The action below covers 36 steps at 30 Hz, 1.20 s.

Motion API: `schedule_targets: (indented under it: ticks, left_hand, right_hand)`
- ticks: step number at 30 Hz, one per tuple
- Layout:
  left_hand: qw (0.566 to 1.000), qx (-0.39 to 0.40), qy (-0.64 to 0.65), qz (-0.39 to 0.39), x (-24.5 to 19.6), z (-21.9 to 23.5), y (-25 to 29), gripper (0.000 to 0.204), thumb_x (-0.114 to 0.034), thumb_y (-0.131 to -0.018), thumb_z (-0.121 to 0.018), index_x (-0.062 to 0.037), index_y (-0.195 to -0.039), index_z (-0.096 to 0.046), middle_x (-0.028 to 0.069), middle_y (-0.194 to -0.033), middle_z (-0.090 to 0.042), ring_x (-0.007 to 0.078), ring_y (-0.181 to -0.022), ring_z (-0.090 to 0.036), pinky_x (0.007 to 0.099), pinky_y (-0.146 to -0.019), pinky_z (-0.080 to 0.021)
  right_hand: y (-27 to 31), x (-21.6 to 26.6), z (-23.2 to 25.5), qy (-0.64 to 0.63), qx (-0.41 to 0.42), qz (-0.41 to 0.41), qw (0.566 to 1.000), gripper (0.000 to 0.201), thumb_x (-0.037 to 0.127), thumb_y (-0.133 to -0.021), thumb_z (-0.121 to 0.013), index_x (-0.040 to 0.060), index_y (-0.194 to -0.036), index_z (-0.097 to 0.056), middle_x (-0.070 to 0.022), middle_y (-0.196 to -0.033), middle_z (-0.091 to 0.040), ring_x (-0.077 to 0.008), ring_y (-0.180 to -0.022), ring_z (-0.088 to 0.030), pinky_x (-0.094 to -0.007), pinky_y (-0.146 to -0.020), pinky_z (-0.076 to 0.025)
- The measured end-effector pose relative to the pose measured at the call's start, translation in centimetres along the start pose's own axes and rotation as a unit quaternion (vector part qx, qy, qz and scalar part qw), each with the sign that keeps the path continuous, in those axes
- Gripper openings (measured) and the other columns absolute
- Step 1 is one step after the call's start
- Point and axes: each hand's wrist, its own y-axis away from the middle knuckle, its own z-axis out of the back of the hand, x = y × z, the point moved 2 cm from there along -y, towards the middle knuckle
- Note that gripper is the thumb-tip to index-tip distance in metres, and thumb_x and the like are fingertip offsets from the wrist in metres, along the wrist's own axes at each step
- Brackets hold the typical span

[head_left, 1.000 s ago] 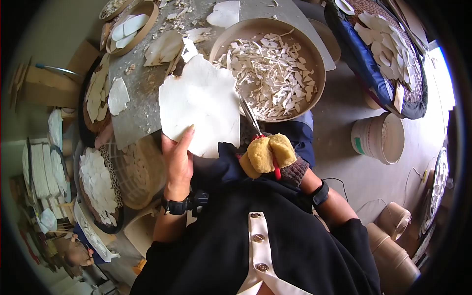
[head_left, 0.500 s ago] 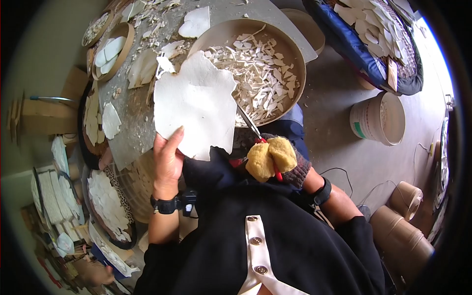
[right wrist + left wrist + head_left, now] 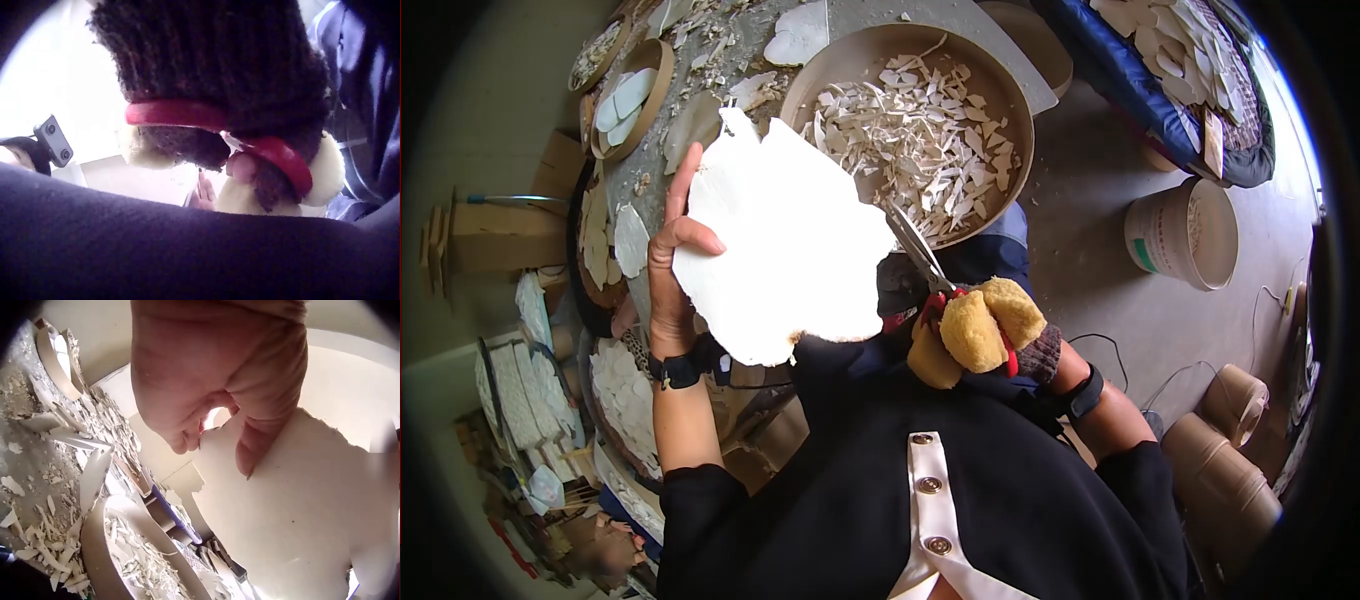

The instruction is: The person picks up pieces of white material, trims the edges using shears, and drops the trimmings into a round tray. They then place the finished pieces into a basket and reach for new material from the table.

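Fingers of the left hand [image 3: 670,265] pinch the white sheet [image 3: 785,240]; scissors [image 3: 920,250], gripped by the right hand [image 3: 975,330] at four o'clock, could tear its thin edge if twisted.

The sheet [image 3: 785,240] hangs between both hands, scissors [image 3: 920,255] at its right edge; behind it a tray [image 3: 1010,110] of scraps [image 3: 915,135] sits on the worktop [image 3: 730,60]; a bucket [image 3: 1185,240] stands right on the floor

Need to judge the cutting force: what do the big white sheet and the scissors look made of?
White sheet: seemingly thin, stiff, matte, paper-like or dried material; ragged edges, holds its shape in the left hand. Scissors: shiny metal blades, red handles, probably plastic, gripped by the gloved right hand.
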Motion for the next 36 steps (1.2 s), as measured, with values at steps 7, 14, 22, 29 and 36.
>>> schedule_targets:
  ticks: [7,14,22,29,36]
  left_hand:
    - [0.999,0.019,0.006,0.027,1.0,0.3,-0.4,0.075,-0.010,-0.061,-0.052,-0.0086,-0.135,-0.040,0.0119,-0.137,-0.039,0.0269,-0.114,-0.050,0.0398,-0.095,-0.046]
    - [0.997,0.005,0.051,0.061,0.6,-0.2,0.0,0.067,-0.013,-0.066,-0.057,-0.0067,-0.132,-0.044,0.0138,-0.131,-0.046,0.0270,-0.116,-0.049,0.0408,-0.099,-0.042]
    - [0.994,-0.082,-0.034,-0.060,3.0,1.2,3.4,0.034,-0.008,-0.083,-0.061,0.0015,-0.115,-0.052,0.0114,-0.110,-0.059,0.0168,-0.101,-0.056,0.0313,-0.089,-0.044]
    - [0.994,-0.109,-0.025,-0.009,6.4,0.1,5.3,0.047,-0.003,-0.082,-0.059,0.0010,-0.124,-0.039,0.0110,-0.115,-0.052,0.0157,-0.102,-0.052,0.0298,-0.090,-0.043]
    - [0.995,-0.096,-0.034,0.006,7.3,0.2,5.8,0.048,0.001,-0.081,-0.059,0.0015,-0.125,-0.038,0.0113,-0.114,-0.052,0.0149,-0.103,-0.052,0.0290,-0.091,-0.043]
  right_hand:
    - [-0.2,0.0,0.0,0.338,-0.027,0.082,0.937,0.023,0.011,-0.091,-0.052,-0.0024,-0.110,-0.057,-0.0098,-0.105,-0.063,-0.0166,-0.097,-0.060,-0.0297,-0.085,-0.049]
    - [0.1,0.2,-1.3,0.327,-0.020,0.050,0.944,0.025,0.010,-0.090,-0.054,0.0003,-0.113,-0.054,-0.0100,-0.112,-0.059,-0.0158,-0.101,-0.057,-0.0294,-0.091,-0.047]
    - [-1.8,1.0,0.9,0.577,-0.056,0.195,0.791,0.027,0.009,-0.088,-0.056,0.0021,-0.114,-0.051,-0.0095,-0.112,-0.057,-0.0178,-0.104,-0.056,-0.0304,-0.093,-0.044]
    - [-3.8,-0.5,1.3,0.250,-0.004,0.152,0.956,0.026,0.010,-0.089,-0.056,0.0005,-0.113,-0.051,-0.0097,-0.111,-0.058,-0.0184,-0.104,-0.057,-0.0316,-0.093,-0.046]
    - [-3.7,-0.5,2.3,0.206,-0.045,0.127,0.969,0.023,0.010,-0.090,-0.056,-0.0001,-0.110,-0.053,-0.0097,-0.109,-0.059,-0.0179,-0.101,-0.059,-0.0312,-0.090,-0.048]
